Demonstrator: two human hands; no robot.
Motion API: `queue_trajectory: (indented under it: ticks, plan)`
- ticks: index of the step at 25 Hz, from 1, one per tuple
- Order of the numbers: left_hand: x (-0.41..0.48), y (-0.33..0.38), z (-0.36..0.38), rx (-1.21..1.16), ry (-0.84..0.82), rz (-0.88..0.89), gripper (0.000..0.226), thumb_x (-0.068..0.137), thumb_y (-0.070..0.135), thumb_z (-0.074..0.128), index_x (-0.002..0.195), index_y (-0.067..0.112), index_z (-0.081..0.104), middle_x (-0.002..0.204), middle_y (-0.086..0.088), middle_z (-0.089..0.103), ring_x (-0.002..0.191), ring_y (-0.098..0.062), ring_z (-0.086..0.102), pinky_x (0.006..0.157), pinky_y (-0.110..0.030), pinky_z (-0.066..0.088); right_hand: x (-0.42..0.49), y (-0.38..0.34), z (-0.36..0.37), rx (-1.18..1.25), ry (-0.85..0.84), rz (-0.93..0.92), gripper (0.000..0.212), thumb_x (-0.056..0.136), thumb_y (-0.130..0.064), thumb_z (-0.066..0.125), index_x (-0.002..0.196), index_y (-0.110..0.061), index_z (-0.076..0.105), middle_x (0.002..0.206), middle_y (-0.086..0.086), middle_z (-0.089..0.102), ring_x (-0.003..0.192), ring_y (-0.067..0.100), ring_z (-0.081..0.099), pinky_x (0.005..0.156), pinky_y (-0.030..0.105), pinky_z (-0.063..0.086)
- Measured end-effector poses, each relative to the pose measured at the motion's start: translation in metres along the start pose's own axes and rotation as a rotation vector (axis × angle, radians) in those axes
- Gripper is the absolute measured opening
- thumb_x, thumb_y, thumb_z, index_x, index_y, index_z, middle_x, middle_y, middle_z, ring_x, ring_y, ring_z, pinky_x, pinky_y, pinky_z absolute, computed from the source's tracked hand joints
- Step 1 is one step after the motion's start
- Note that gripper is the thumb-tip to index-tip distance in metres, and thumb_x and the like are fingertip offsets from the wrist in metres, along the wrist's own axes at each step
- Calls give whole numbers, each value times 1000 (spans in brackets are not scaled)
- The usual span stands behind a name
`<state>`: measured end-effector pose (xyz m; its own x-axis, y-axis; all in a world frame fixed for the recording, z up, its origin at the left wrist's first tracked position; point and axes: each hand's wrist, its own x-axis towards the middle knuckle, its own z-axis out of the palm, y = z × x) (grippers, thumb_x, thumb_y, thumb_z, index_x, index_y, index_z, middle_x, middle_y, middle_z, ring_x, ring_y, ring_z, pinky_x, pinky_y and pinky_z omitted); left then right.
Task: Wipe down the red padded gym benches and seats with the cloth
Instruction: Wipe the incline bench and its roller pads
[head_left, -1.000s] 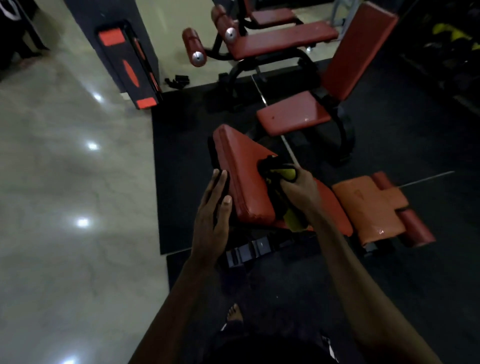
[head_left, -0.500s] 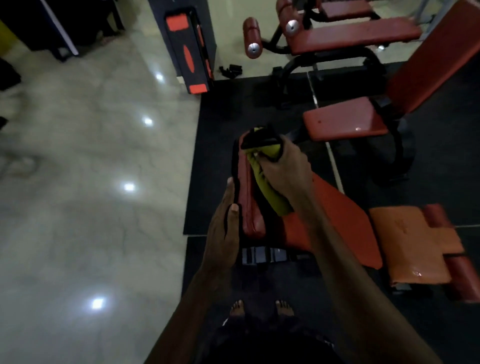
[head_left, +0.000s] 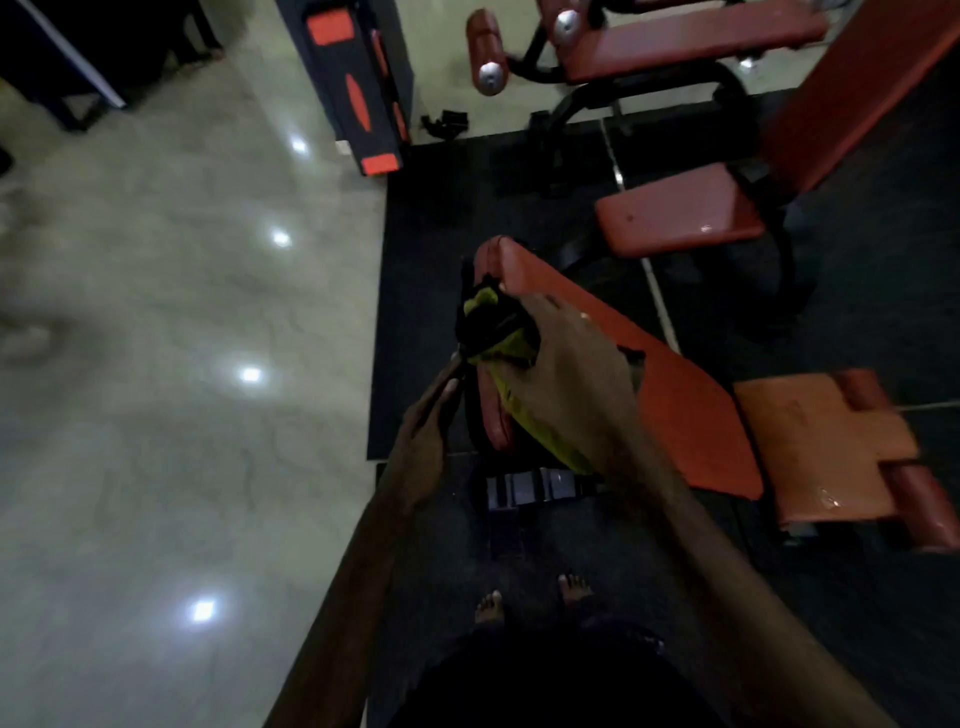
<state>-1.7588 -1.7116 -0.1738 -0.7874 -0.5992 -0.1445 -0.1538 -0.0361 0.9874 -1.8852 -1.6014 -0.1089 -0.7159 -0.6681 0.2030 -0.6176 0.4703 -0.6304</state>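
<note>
A long red padded bench (head_left: 670, 384) slopes away in front of me, its raised end at the upper left. My right hand (head_left: 566, 358) grips a yellow-and-black cloth (head_left: 493, 332) and presses it against the left edge of the pad near that raised end. A yellow tail of the cloth hangs down under my wrist. My left hand (head_left: 426, 421) lies flat along the bench's left side with straight fingers, just below the cloth.
A lighter orange seat pad with red rollers (head_left: 826, 447) adjoins the bench at the right. A second red seat with backrest (head_left: 680, 218) stands behind, another bench with rollers (head_left: 675, 41) farther back. Glossy tiled floor (head_left: 156, 364) lies left of the dark mat. My bare feet (head_left: 530, 597) are below.
My right hand has carried the cloth from the top of the pad over to its upper left edge. The left hand stays along the bench's side. The camera has tilted further down.
</note>
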Motion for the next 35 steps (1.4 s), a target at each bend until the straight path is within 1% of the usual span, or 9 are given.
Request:
queue_trajectory:
  ticks: [5,8,10,12,16,23,28,32,35]
  plan:
    - [9,8,-20,-89,-87,48,36,96,30,45,130,29,56,145,-8,54,139,-19,47,115,-31,39,-49,-20,-1,-32,-1,25,56,77,-39,75,129,-28,58,124,-9,64,105,16,63,85,35,54]
    - [12,5,-22,-91,-123,28,35,104,23,40,137,21,51,146,-11,52,139,-23,47,115,-35,40,-54,-21,-4,-1,7,85,57,77,-39,75,131,-32,58,126,-14,63,106,11,63,84,36,55]
    - [18,0,-26,-84,-171,66,37,109,19,31,141,15,48,148,2,52,141,-16,43,117,-36,36,-72,-22,0,62,9,134,57,78,-37,76,132,-34,57,127,-17,62,108,6,62,84,29,54]
    - [20,-1,-25,-56,-189,116,43,107,22,28,144,11,46,144,18,51,140,-8,43,117,-35,35,-71,-24,5,84,-2,242,46,82,-35,74,126,-29,62,111,-19,63,108,8,62,79,21,46]
    - [19,6,-14,-90,-112,116,37,103,24,33,137,21,48,144,2,51,139,-14,44,117,-37,34,7,-17,-1,132,10,316,38,75,-39,79,111,-30,69,94,-14,69,93,9,67,76,27,50]
    - [0,25,16,236,-42,37,57,105,36,43,157,22,24,164,12,17,145,7,15,109,-1,13,100,18,7,288,-24,306,43,66,-57,69,104,-36,71,101,-10,75,98,11,69,93,42,56]
    - [22,52,59,474,64,-1,69,105,43,40,160,31,0,166,14,-9,151,-6,3,119,-28,11,122,39,1,333,-103,270,59,66,-61,62,115,-29,70,109,-7,73,104,16,68,93,39,54]
    - [39,63,74,610,217,-130,67,105,44,39,159,35,1,167,14,-6,154,-17,10,121,-40,16,99,49,-1,331,-190,199,45,84,-41,71,125,-28,63,120,-3,70,109,19,63,79,22,43]
    - [46,66,83,615,311,-149,58,106,43,33,158,42,7,165,20,2,151,-12,17,120,-36,20,133,67,1,375,-283,17,52,82,-49,72,128,-28,62,124,-4,69,113,18,64,89,29,51]
